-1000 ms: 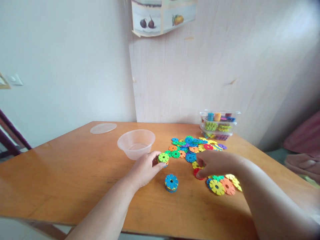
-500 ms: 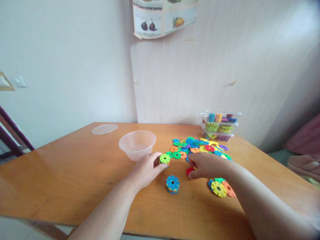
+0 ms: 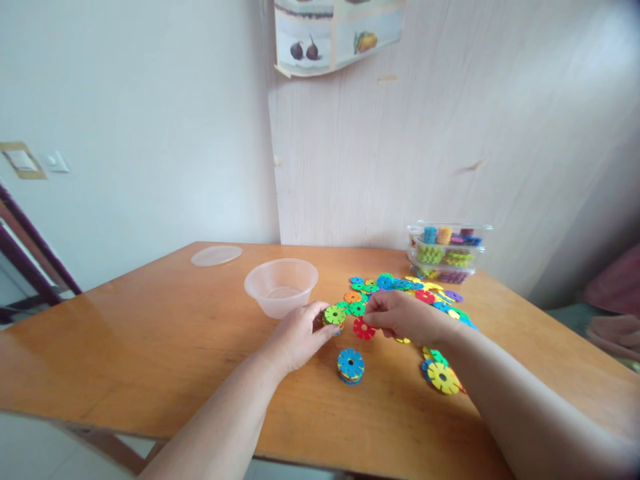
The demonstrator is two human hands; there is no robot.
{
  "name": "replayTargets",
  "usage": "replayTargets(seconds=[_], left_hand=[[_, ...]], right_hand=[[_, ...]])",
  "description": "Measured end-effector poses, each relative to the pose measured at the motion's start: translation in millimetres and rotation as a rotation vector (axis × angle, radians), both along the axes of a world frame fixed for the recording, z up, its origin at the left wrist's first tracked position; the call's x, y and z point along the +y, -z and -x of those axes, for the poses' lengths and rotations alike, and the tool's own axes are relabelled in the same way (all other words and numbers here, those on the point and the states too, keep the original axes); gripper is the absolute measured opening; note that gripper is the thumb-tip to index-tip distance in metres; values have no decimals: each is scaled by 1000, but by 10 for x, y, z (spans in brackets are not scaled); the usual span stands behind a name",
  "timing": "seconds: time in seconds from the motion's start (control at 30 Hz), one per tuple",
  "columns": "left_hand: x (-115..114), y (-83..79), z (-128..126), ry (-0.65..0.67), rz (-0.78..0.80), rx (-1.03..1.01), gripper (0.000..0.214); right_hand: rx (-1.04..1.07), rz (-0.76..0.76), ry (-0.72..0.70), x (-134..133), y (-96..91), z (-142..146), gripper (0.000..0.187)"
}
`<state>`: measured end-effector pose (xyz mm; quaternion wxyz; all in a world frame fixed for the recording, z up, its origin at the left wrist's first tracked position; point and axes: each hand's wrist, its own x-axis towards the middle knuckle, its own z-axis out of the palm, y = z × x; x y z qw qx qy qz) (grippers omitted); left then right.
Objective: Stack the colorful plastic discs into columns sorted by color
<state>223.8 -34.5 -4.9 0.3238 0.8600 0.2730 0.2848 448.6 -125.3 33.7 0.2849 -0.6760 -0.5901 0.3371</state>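
My left hand (image 3: pixel 303 337) is closed around a short stack of flower-shaped plastic discs (image 3: pixel 335 316), a lime green one on top. Between the pinched fingers of my right hand (image 3: pixel 400 317) is a red flower disc (image 3: pixel 364 329), held just right of that stack. Nearer me stands a second stack (image 3: pixel 351 365), topped by a blue disc. Behind my right hand spreads a loose pile of coloured flower discs (image 3: pixel 385 281), partly hidden by the hand. A few more discs, with a yellow one (image 3: pixel 443 379) uppermost, lie near my right forearm.
A clear plastic bowl (image 3: pixel 281 275) stands beyond my left hand, and its flat lid (image 3: pixel 217 255) lies at the back left of the table (image 3: pixel 150 347). Stacked clear boxes (image 3: pixel 445 253) of sorted pieces stand at the back right, near the wall.
My right hand has lifted the red disc off the table and brought it left towards the stack. My left hand keeps its hold on the stack. The view has shifted slightly.
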Motion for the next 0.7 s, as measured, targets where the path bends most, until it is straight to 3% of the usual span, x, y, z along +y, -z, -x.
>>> replayTargets(seconds=[0.13, 0.27, 0.5, 0.7], left_hand=[[-1, -3, -3, 18, 18, 1, 29], [0, -14, 4, 30, 21, 19, 32], [-3, -18, 5, 9, -29, 23, 30], [-5, -15, 4, 6, -9, 24, 32]], right_hand=[[475, -81, 100, 42, 8, 144, 15], [688, -52, 152, 90, 39, 304, 7], [763, -4, 144, 120, 87, 386, 7], [645, -81, 206, 114, 37, 312, 15]])
